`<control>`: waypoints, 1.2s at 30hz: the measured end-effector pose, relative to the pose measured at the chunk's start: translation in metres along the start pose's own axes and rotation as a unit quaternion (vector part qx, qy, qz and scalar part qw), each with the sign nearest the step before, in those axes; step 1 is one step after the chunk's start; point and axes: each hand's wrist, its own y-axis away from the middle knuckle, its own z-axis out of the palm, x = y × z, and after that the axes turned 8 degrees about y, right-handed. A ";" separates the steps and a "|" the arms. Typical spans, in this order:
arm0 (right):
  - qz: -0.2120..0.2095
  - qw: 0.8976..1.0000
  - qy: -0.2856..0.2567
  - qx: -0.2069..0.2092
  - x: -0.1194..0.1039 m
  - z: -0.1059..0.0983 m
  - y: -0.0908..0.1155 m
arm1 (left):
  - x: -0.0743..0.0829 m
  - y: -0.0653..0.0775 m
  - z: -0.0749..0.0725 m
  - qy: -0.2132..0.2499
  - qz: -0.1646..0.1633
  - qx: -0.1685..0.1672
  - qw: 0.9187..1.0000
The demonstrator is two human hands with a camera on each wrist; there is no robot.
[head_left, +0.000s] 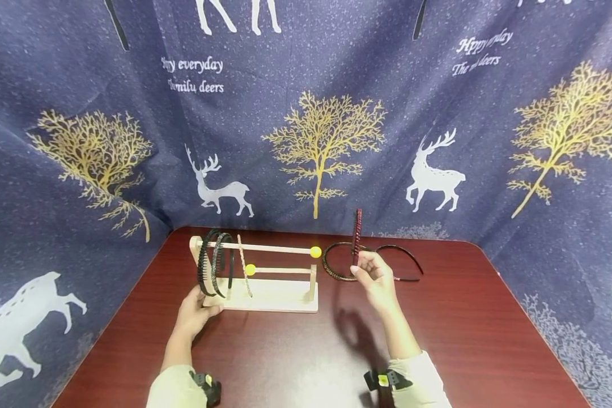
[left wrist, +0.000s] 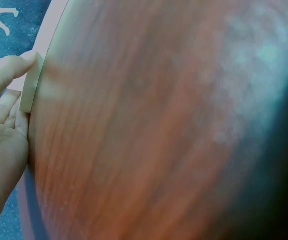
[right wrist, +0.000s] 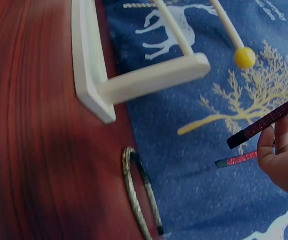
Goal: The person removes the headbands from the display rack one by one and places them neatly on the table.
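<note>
A pale wooden rack (head_left: 280, 296) with two horizontal rods stands on the table. My left hand (head_left: 191, 313) holds the left end of its base; in the left wrist view the thumb presses on the board edge (left wrist: 30, 92). Black headbands (head_left: 215, 269) and a beige twisted headband (head_left: 242, 263) hang on the upper rod (head_left: 277, 248). To the right of the rack, my right hand (head_left: 379, 279) pinches a dark red glittery headband (head_left: 357, 229) above the table. In the right wrist view, both ends of the red headband (right wrist: 271, 119) show, apart from the rack.
Behind the right hand lie a gold-and-black headband (head_left: 330, 271) and a thin black headband (head_left: 409, 253). Yellow balls (head_left: 315, 252) cap the rod ends. A blue cloth with deer and trees (head_left: 285, 187) hangs behind the brown table (head_left: 464, 317).
</note>
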 end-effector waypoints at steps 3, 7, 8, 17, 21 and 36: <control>0.008 1.000 0.015 0.003 0.002 -0.008 0.001 | 0.000 -0.001 0.000 0.001 0.001 -0.003 1.000; 0.026 0.999 0.036 0.013 0.002 -0.020 0.002 | 0.000 -0.001 0.000 0.004 -0.004 -0.006 1.000; 0.032 0.998 0.042 0.014 -0.001 -0.023 0.003 | 0.000 -0.001 0.000 0.005 -0.006 -0.006 1.000; 0.083 0.992 0.091 0.037 -0.001 -0.055 0.007 | 0.001 -0.001 -0.002 -0.009 -0.009 -0.009 1.000; 0.085 0.990 0.097 0.050 0.014 -0.072 0.008 | 0.002 0.000 -0.003 -0.009 -0.015 -0.009 1.000; 0.100 0.973 0.173 0.111 -0.003 -0.116 0.002 | 0.002 -0.001 -0.004 -0.018 -0.012 -0.002 1.000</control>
